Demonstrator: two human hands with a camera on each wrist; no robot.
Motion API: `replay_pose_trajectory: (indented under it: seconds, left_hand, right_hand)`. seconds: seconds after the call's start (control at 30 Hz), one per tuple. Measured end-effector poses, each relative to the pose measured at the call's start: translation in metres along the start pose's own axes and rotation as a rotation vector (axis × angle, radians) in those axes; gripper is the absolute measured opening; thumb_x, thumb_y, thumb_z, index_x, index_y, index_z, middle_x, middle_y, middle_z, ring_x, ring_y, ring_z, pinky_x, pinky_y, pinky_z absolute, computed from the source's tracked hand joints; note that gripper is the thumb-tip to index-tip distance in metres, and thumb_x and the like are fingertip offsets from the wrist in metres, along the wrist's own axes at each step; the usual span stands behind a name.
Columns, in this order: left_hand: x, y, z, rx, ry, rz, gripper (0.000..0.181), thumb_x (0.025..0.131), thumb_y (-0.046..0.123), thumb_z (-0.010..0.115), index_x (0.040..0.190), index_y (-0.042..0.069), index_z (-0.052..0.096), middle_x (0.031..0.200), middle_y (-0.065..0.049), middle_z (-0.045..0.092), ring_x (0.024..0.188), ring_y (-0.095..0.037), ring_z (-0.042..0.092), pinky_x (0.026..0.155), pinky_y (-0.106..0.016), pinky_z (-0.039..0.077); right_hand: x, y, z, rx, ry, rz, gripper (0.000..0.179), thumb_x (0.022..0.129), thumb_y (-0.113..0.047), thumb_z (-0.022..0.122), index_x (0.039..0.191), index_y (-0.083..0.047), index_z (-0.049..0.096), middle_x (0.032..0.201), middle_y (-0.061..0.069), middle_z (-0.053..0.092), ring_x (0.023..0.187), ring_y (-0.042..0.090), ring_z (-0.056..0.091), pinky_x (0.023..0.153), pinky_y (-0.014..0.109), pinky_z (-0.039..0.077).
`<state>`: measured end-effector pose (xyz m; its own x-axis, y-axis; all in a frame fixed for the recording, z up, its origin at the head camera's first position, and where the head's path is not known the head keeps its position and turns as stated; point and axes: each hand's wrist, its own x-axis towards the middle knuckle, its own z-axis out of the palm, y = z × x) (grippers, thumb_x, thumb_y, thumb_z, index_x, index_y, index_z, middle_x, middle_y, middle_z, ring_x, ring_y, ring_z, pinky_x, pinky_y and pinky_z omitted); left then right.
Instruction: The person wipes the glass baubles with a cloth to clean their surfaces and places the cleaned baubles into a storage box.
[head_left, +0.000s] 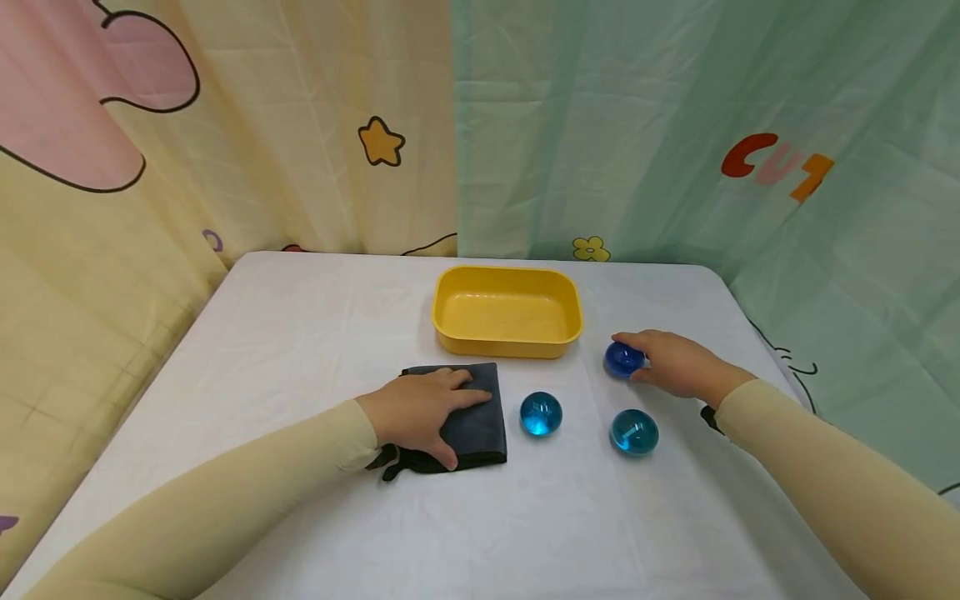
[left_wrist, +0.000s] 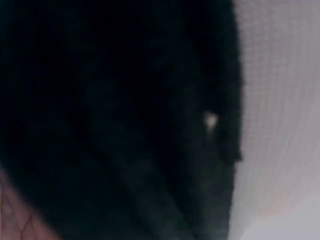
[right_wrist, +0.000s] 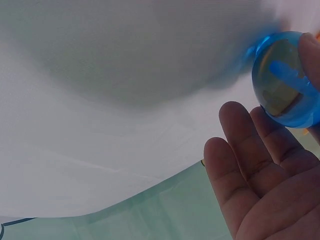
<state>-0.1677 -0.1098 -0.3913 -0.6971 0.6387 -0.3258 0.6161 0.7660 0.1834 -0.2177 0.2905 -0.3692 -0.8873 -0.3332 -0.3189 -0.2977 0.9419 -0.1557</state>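
Observation:
My right hand (head_left: pixel 678 364) pinches a clear dark-blue ball (head_left: pixel 622 360) between thumb and index finger, low over the table's right side. In the right wrist view the ball (right_wrist: pixel 280 85) is see-through, and the other fingers (right_wrist: pixel 250 150) stretch out below it. With fingers spread, my left hand (head_left: pixel 416 412) rests on a flat dark folded pouch (head_left: pixel 480 425) with a strap at its left end. Dark fabric (left_wrist: pixel 125 120) fills most of the left wrist view, blurred. Two lighter blue balls, one nearer the pouch (head_left: pixel 541 414) and one farther right (head_left: pixel 634 432), lie on the table.
A yellow rectangular tub (head_left: pixel 506 346) stands toward the back of the white-covered table (head_left: pixel 322 317). Printed curtains, yellow (head_left: pixel 300 125) on the left and green (head_left: pixel 637 125) on the right, hang around the table.

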Motion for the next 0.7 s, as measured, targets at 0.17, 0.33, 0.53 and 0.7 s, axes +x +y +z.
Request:
replay_pose_trajectory:
  seconds: [0.17,0.33,0.53,0.7]
  left_hand:
    - [0.002,0.003,0.000,0.027,-0.012,-0.005,0.097,0.077,0.067,0.085,0.159,0.044,0.042,0.170,-0.008,0.035,0.146,-0.023,0.044,0.114,-0.049,0.050]
    - [0.003,0.007,-0.001,0.035,-0.014,-0.019,0.094,0.077,0.066,0.086,0.158,0.042,0.045,0.169,-0.009,0.036,0.146,-0.024,0.044,0.113,-0.051,0.051]
    - [0.004,0.010,-0.001,0.051,-0.008,-0.031,0.090,0.077,0.064,0.086,0.156,0.041,0.049,0.168,-0.009,0.039,0.145,-0.026,0.046,0.111,-0.052,0.053]
    - [0.007,0.010,0.000,0.076,0.027,-0.021,0.077,0.084,0.058,0.083,0.153,0.038,0.054,0.165,-0.010,0.043,0.145,-0.027,0.049,0.111,-0.051,0.053]
  right_hand:
    - [0.001,0.000,0.001,0.005,-0.010,0.020,0.073,0.097,-0.022,0.078,0.160,-0.013,0.043,0.153,0.027,0.053,0.138,0.048,0.053,0.112,0.064,0.047]
    - [0.003,-0.001,0.001,0.009,-0.015,0.027,0.073,0.098,-0.022,0.077,0.161,-0.013,0.042,0.154,0.027,0.053,0.138,0.048,0.052,0.113,0.064,0.047]
    - [0.003,-0.001,0.001,0.017,-0.020,0.032,0.073,0.098,-0.024,0.077,0.161,-0.013,0.042,0.154,0.027,0.053,0.138,0.048,0.052,0.112,0.065,0.047]
    - [0.004,-0.001,0.001,0.020,-0.019,0.037,0.073,0.098,-0.024,0.077,0.161,-0.013,0.042,0.153,0.026,0.053,0.138,0.047,0.053,0.112,0.064,0.047]
